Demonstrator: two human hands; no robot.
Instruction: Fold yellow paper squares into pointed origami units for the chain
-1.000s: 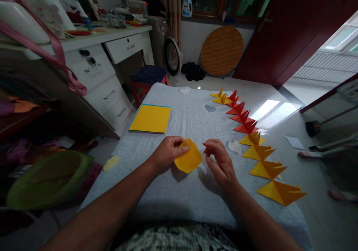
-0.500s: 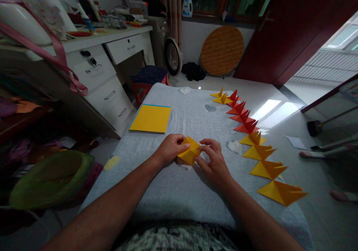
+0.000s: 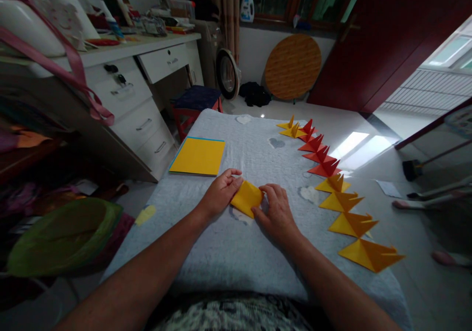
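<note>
Between my hands, a yellow sheet of origami paper (image 3: 248,199) is folded into a small square, low over the cloth-covered table (image 3: 254,159). My left hand (image 3: 221,192) pinches its left edge, thumb on top and index finger stretched past the far side. At the right edge, my right hand (image 3: 276,208) grips it between thumb and fingers. Beyond my left hand lies a stack of square paper (image 3: 199,156), yellow on top with a blue edge showing. Folded yellow paper pieces (image 3: 370,255) and red paper pieces (image 3: 323,166) stand in a row to the right.
A white desk (image 3: 136,105) with drawers stands at the left, a stool (image 3: 197,97) beside it. A green-lined bin (image 3: 66,237) is low at the left. Farther back are an open washing machine door (image 3: 226,74) and a round wooden board (image 3: 294,67).
The folded paper now shows a flat, smooth square face instead of open, raised flaps. My left index finger has stretched outward, and my right fingers have closed in on the right edge.
</note>
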